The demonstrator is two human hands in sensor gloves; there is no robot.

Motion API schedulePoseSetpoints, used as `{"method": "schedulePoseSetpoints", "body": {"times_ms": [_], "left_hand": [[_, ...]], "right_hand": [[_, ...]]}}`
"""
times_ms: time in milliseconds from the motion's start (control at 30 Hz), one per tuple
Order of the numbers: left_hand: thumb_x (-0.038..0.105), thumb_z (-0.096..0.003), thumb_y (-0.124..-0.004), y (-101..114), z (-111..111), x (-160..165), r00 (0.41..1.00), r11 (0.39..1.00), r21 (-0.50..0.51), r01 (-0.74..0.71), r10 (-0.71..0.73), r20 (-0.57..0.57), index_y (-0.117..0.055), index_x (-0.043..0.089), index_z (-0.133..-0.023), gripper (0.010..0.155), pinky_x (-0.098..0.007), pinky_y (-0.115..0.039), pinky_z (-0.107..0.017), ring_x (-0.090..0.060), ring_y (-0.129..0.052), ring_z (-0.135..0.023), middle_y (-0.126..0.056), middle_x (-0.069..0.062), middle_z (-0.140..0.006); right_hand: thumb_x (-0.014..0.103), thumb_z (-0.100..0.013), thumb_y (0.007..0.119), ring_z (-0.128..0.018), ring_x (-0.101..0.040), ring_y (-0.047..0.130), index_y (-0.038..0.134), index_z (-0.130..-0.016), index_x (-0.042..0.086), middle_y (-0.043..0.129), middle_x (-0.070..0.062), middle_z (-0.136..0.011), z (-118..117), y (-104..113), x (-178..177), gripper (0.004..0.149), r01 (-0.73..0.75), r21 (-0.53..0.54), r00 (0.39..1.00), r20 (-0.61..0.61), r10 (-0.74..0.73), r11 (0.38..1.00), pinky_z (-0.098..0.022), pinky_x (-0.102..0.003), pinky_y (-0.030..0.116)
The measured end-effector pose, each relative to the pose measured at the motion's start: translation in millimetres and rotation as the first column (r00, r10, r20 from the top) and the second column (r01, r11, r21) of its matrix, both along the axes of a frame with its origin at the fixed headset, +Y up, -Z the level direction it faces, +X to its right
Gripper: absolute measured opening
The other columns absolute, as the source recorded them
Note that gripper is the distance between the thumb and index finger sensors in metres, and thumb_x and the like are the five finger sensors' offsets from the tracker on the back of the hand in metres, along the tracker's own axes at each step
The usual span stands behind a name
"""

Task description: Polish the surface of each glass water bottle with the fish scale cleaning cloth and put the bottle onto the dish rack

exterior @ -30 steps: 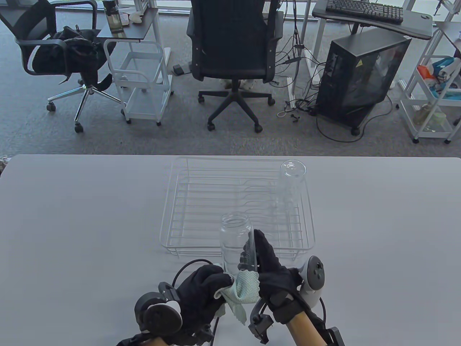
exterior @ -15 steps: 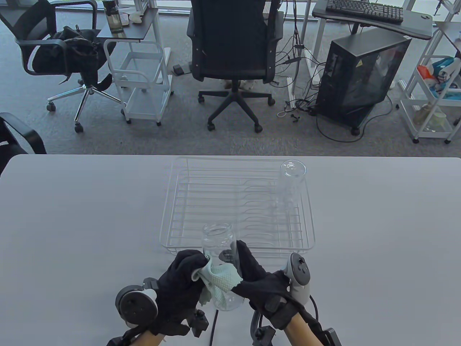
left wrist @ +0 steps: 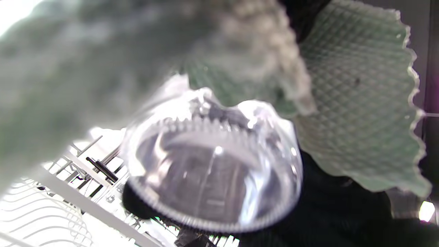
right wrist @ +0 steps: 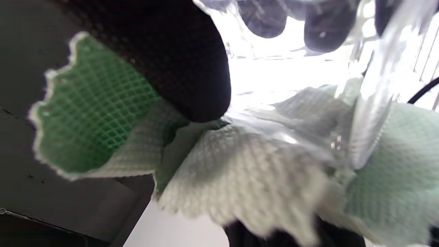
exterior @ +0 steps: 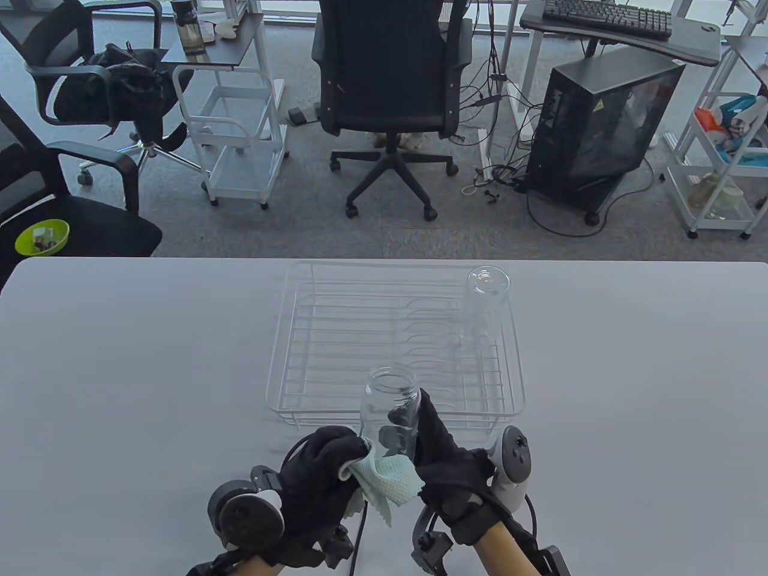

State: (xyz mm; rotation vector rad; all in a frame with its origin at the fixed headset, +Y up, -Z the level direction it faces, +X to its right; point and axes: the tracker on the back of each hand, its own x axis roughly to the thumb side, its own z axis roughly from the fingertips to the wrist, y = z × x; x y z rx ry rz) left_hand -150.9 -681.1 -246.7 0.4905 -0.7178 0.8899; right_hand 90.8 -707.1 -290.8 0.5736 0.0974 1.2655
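Clear glass bottle held tilted, mouth up; green cloth at its base; second bottle inverted on white wire rack.

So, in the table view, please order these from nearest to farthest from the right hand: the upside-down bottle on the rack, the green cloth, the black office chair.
1. green cloth, touching the right hand, on its left.
2. upside-down bottle, at the dish rack's far right corner.
3. black office chair, on the floor beyond the table.
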Motion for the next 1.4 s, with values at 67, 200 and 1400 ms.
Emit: {"method": "schedulePoseSetpoints", "body": {"times_ms": [67,200,1400], "left_hand": [[0.037,-0.0554,-0.079,-1.5,1.1,3.3,1.000,1.000,-0.001,0.019,-0.019,0.014,-0.065,0.031,-0.096,0.043,-0.052,-0.081,-0.054,-0.027,-0.091,-0.067,-0.076,-0.011,-0.093],[0.037,-0.0554,-0.078,-1.0,2.9,9.0,0.999,1.000,0.002,0.019,-0.020,0.038,-0.065,0.031,-0.096,0.043,-0.052,-0.082,-0.054,-0.027,-0.092,-0.067,-0.077,-0.012,-0.092],[0.037,-0.0556,-0.078,0.0,-1.8,-3.3,0.998,0.998,-0.044,-0.055,0.056,0.013,-0.065,0.031,-0.097,0.043,-0.052,-0.081,-0.054,-0.027,-0.092,-0.067,-0.077,-0.012,-0.092]], "right_hand": [[0.030,-0.039,0.099,-0.087,-0.056,0.056,0.022,-0.109,0.011,0.032,-0.017,-0.108,-0.7,1.8,3.2,0.106,0.015,0.015,0.999,0.030,-0.015,1.000,-0.055,-0.075,0.061],[0.038,-0.040,0.099,-0.081,-0.050,0.052,0.023,-0.109,0.009,0.030,-0.016,-0.105,-1.5,4.1,5.1,0.107,0.066,0.038,0.996,0.060,-0.068,0.997,-0.060,-0.065,0.060],[0.036,-0.045,0.092,-0.083,-0.054,0.054,0.022,-0.110,0.010,0.030,-0.018,-0.108,2.4,-0.3,-2.8,0.099,0.000,0.033,0.999,0.052,-0.002,0.999,-0.057,-0.070,0.062]]}}
